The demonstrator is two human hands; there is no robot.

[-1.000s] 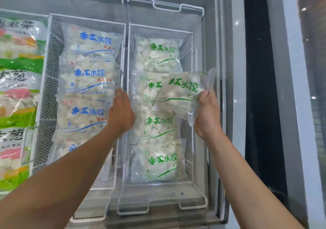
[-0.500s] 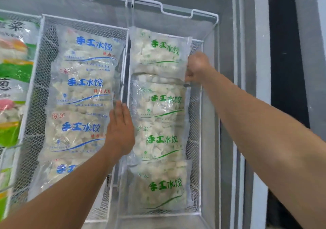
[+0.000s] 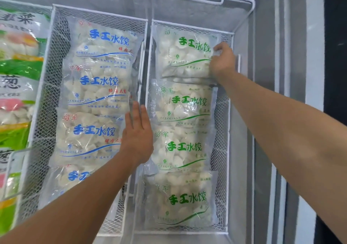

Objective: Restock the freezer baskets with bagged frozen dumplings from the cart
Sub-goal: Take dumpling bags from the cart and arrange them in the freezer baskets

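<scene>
R hand (image 3: 222, 61) pinches top green-print bag (image 3: 185, 54) upper right, seating it in basket (image 3: 230, 101); L hand (image 3: 138, 136) flat, fingers straight, steadying divider rim.

right hand (image 3: 222, 61) shifted onto top green-print bag (image 3: 185, 53), bag settled flat

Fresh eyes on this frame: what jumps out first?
Two white mesh baskets side by side in the freezer: blue-lettered dumpling bags in the left one, green-lettered bags in the right. The right hand grips the top green bag at its right edge; the left hand lies flat over the divide between baskets.
</scene>
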